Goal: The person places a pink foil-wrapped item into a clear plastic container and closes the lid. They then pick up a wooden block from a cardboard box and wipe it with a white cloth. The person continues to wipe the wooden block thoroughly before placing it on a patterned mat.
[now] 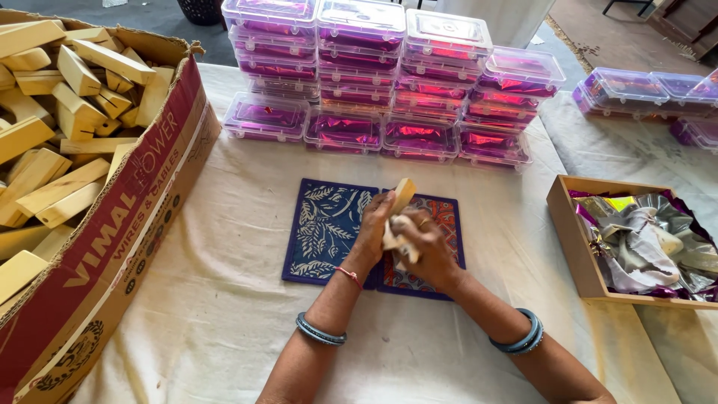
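Left hand [374,228] & right hand [419,243] grip 1 wooden block [402,196] w/ cloth [390,241] over 2 mats [325,228]; bare tablecloth [224,314] at 6, stacked boxes [389,82] at 12.

Both of my bare forearms are reaching forward from the lower edge of the view and converging at the centre. My left hand [372,228] is lying with its back turned up, fingers curled inward and closing around something pale. My right hand [420,243] is pressing against it from the right, fingers bent and knuckles raised, a ring showing on one finger. The two hands are touching. My left wrist is carrying a thin red thread, with a blue-grey bangle further down the forearm. My right forearm is wearing stacked blue-grey bangles near the wrist.
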